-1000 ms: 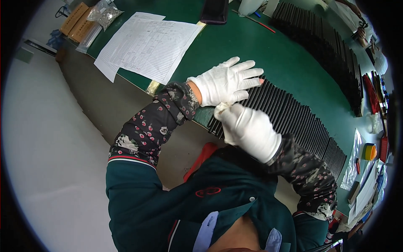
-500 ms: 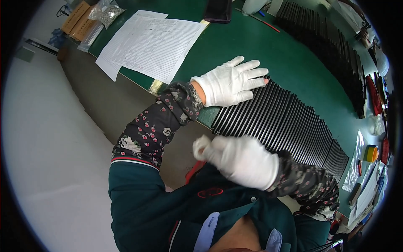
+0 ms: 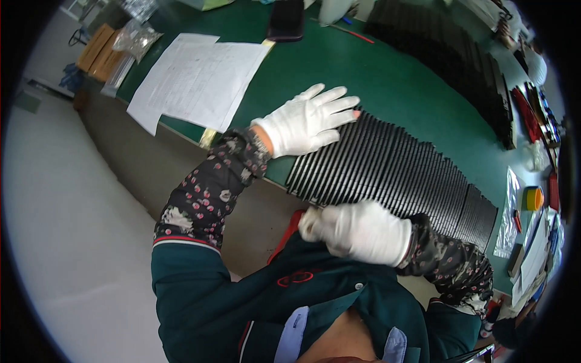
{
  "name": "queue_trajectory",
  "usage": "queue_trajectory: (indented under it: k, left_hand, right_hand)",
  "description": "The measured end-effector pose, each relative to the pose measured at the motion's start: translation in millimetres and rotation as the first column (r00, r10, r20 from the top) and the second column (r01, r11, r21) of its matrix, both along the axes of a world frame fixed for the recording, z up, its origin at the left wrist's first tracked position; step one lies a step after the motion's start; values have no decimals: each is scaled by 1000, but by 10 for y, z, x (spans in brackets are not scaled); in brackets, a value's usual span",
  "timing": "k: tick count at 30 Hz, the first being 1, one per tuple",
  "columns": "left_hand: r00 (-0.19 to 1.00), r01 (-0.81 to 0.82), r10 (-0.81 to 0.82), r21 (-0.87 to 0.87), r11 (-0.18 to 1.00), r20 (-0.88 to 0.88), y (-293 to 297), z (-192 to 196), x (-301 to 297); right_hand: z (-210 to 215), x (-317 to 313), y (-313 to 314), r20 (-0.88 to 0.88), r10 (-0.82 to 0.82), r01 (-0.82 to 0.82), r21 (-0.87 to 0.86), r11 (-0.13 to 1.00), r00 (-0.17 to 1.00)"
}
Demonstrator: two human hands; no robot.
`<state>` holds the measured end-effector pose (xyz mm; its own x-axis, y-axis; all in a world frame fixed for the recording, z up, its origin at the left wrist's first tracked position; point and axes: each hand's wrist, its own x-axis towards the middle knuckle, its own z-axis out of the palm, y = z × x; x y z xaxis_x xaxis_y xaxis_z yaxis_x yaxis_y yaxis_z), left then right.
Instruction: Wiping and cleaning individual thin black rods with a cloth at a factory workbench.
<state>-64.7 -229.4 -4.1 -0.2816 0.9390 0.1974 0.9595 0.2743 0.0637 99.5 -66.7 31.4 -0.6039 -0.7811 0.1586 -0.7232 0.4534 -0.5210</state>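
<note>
A row of slim black rods [image 3: 387,163] lies side by side on the green table [image 3: 339,63], near its front edge. My left hand [image 3: 310,123], in a white glove with one bare fingertip showing, rests flat with fingers spread over the row's left end. Close to the near ends of the rods is my white-gloved right hand [image 3: 369,235]. Its fingers are curled round a bunched whitish cloth [image 3: 310,224], which is blurred and partly hidden by the hand. Patterned dark sleeves cover both forearms.
Printed sheets [image 3: 196,78] lie to the left, with a dark phone [image 3: 285,21] beyond. Another long row of black pieces [image 3: 442,66] stretches across the far right. A yellow tape roll [image 3: 534,198] and a clear plastic bag [image 3: 508,221] sit at right. A red pencil [image 3: 354,33] lies farther back.
My right hand has moved to the right along the near ends of the rods, still closed. My left hand stays flat on the row. The whole view has shifted a little.
</note>
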Motion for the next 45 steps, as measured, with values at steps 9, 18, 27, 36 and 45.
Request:
queue_trajectory:
  k: [9,18,27,36,45]
  left_hand:
    - [990,-44,44,-3,999,133,-108,0,-22]
    - [992,-104,114,152,983,-60,-394,-158,-109]
    - [969,-242,247,228,943,3,-308,-130,-162]
    - [864,-503,470,276,819,181,-777,11,531]
    - [733,-646,679,287,707,-24,-1132,-62,915]
  right_hand:
    - [139,-168,924,-165,-569,585,71,808,806]
    - [1171,1831,1303,-957,-220,488,-103,867,189]
    - [1530,2762,1168,-591,-736,812,-219,541,331]
    - [389,2540,2158,-599,-678,793,-608,40,-425]
    - [179,1950,2244,-866,-499,859,-230,458,34]
